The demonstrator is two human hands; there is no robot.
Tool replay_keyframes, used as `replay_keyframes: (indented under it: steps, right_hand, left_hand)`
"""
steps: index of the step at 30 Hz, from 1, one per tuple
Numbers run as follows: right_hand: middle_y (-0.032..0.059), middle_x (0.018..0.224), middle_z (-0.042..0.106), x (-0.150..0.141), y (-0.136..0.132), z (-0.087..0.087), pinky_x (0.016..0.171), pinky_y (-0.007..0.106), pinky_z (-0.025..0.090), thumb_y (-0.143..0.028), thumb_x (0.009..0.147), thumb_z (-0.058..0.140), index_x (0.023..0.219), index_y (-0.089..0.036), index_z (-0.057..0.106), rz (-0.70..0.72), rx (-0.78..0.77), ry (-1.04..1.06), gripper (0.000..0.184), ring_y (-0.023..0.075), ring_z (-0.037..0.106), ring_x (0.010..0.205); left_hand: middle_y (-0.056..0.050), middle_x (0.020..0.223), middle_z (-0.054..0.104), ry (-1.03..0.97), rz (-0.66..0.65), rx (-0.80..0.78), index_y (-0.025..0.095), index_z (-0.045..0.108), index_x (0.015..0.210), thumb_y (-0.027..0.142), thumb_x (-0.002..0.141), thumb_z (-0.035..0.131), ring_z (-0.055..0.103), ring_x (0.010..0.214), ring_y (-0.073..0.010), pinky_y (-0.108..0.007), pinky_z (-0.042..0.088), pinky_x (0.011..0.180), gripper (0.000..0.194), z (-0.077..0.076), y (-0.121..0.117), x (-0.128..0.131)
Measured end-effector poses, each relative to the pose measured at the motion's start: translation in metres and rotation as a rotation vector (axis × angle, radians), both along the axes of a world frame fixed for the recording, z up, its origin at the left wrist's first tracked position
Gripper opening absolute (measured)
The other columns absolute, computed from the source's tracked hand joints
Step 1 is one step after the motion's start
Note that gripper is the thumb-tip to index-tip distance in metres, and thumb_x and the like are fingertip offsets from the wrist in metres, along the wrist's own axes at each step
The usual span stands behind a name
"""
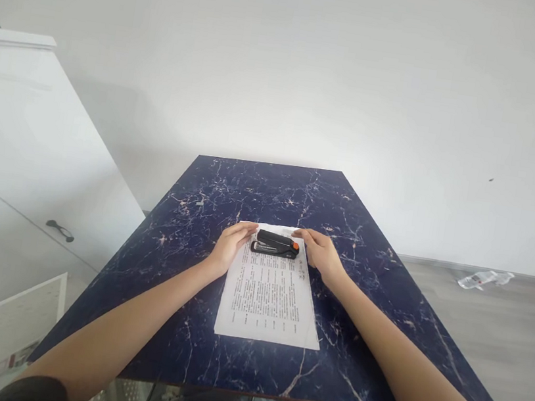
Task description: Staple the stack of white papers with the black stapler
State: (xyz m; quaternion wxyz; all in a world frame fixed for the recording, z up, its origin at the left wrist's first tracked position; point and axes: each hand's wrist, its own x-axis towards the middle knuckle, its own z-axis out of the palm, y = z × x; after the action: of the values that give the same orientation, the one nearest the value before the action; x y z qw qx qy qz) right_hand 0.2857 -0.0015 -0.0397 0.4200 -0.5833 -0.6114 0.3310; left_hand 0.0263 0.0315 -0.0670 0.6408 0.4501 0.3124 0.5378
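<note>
A printed sheet of paper, maybe a thin stack, lies on the dark blue marbled table. Across its upper part rests a black stapler with an orange piece at its right end. My left hand holds the paper's upper left edge, its fingertips close to the stapler's left end. At the upper right corner, my right hand has its thumb and fingers closed on the paper's edge. Neither hand grips the stapler. Parts of the fingers are hidden under or behind the page.
The blue table top reaches back to a white wall. On the left stands a white cabinet with a dark handle. A clear plastic wrapper lies on the grey floor at right.
</note>
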Motion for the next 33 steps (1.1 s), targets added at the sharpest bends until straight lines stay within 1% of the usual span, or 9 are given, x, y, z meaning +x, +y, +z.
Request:
replay_keyframes:
  steps: [2, 4, 8, 13, 17, 23, 26, 29, 33]
  right_hand:
    - [0.0077, 0.103, 0.077, -0.007, -0.005, 0.000, 0.042, 0.027, 0.045, -0.058, 0.099, 0.049, 0.120, -0.022, 0.071, 0.067, -0.174, 0.232, 0.047, 0.0116, 0.054, 0.042]
    - [0.0101, 0.115, 0.074, -0.015, -0.008, -0.001, 0.040, 0.028, 0.049, -0.053, 0.099, 0.053, 0.128, -0.023, 0.066, 0.101, -0.308, 0.423, 0.043, 0.0109, 0.057, 0.041]
    - [0.0131, 0.122, 0.071, -0.024, -0.009, -0.001, 0.055, 0.030, 0.064, -0.041, 0.100, 0.057, 0.125, -0.021, 0.065, 0.098, -0.390, 0.578, 0.033, 0.0183, 0.075, 0.063]
    - [0.0119, 0.112, 0.076, -0.020, -0.007, -0.005, 0.077, 0.040, 0.069, -0.045, 0.100, 0.060, 0.122, -0.021, 0.067, 0.118, -0.370, 0.556, 0.034, 0.0277, 0.079, 0.087]
    - [0.0119, 0.106, 0.077, -0.019, -0.007, -0.004, 0.083, 0.044, 0.069, -0.047, 0.099, 0.062, 0.124, -0.020, 0.066, 0.114, -0.382, 0.546, 0.037, 0.0295, 0.079, 0.090]
    - [0.0136, 0.113, 0.076, -0.023, -0.011, 0.000, 0.082, 0.049, 0.069, -0.051, 0.092, 0.070, 0.120, -0.019, 0.067, 0.152, -0.358, 0.506, 0.042, 0.0303, 0.079, 0.081]
    - [0.0083, 0.093, 0.078, -0.025, -0.011, -0.005, 0.081, 0.052, 0.068, -0.039, 0.082, 0.081, 0.116, -0.022, 0.068, 0.185, -0.288, 0.368, 0.040, 0.0307, 0.078, 0.078]
    - [0.0037, 0.075, 0.074, -0.027, -0.011, -0.009, 0.073, 0.053, 0.068, -0.032, 0.080, 0.080, 0.113, -0.023, 0.067, 0.168, -0.228, 0.307, 0.037, 0.0294, 0.077, 0.069]
    - [0.0046, 0.075, 0.071, -0.029, -0.016, -0.003, 0.066, 0.048, 0.068, -0.036, 0.081, 0.076, 0.114, -0.020, 0.068, 0.132, -0.106, 0.269, 0.038, 0.0284, 0.075, 0.064]
  left_hand:
    - [-0.013, 0.119, 0.075, -0.011, 0.003, -0.012, 0.017, 0.080, 0.103, 0.035, 0.083, 0.076, 0.067, 0.120, -0.0290, -0.046, 0.040, 0.118, 0.027, 0.000, 0.000, 0.001]
    - [-0.013, 0.117, 0.076, -0.026, 0.011, -0.023, 0.017, 0.080, 0.101, 0.035, 0.083, 0.076, 0.067, 0.118, -0.0286, -0.046, 0.041, 0.117, 0.026, 0.001, -0.001, 0.001]
    - [-0.014, 0.112, 0.077, -0.044, 0.041, -0.036, 0.016, 0.080, 0.097, 0.035, 0.084, 0.075, 0.069, 0.114, -0.0278, -0.044, 0.044, 0.114, 0.024, 0.004, -0.002, 0.003]
    - [-0.013, 0.111, 0.077, -0.024, 0.084, -0.030, 0.016, 0.081, 0.094, 0.036, 0.083, 0.074, 0.070, 0.113, -0.0282, -0.045, 0.043, 0.114, 0.024, 0.000, 0.000, 0.004]
    - [-0.012, 0.108, 0.078, -0.018, 0.154, -0.012, 0.017, 0.081, 0.091, 0.036, 0.082, 0.072, 0.070, 0.112, -0.0282, -0.045, 0.045, 0.112, 0.023, -0.005, 0.004, 0.003]
    - [-0.011, 0.105, 0.079, -0.031, 0.168, -0.019, 0.017, 0.081, 0.091, 0.038, 0.084, 0.071, 0.070, 0.110, -0.0277, -0.045, 0.046, 0.111, 0.024, -0.007, 0.005, 0.002]
    - [-0.012, 0.105, 0.079, -0.057, 0.158, -0.037, 0.017, 0.080, 0.091, 0.042, 0.085, 0.071, 0.070, 0.111, -0.0277, -0.045, 0.045, 0.112, 0.028, -0.006, 0.005, 0.002]
    - [-0.013, 0.109, 0.078, -0.091, 0.156, -0.078, 0.015, 0.079, 0.093, 0.047, 0.088, 0.068, 0.070, 0.113, -0.0275, -0.045, 0.044, 0.114, 0.034, -0.004, 0.004, 0.002]
    - [-0.018, 0.125, 0.072, -0.133, 0.146, -0.191, 0.013, 0.074, 0.104, 0.053, 0.095, 0.060, 0.065, 0.124, -0.0291, -0.045, 0.042, 0.118, 0.043, 0.003, 0.004, -0.003]
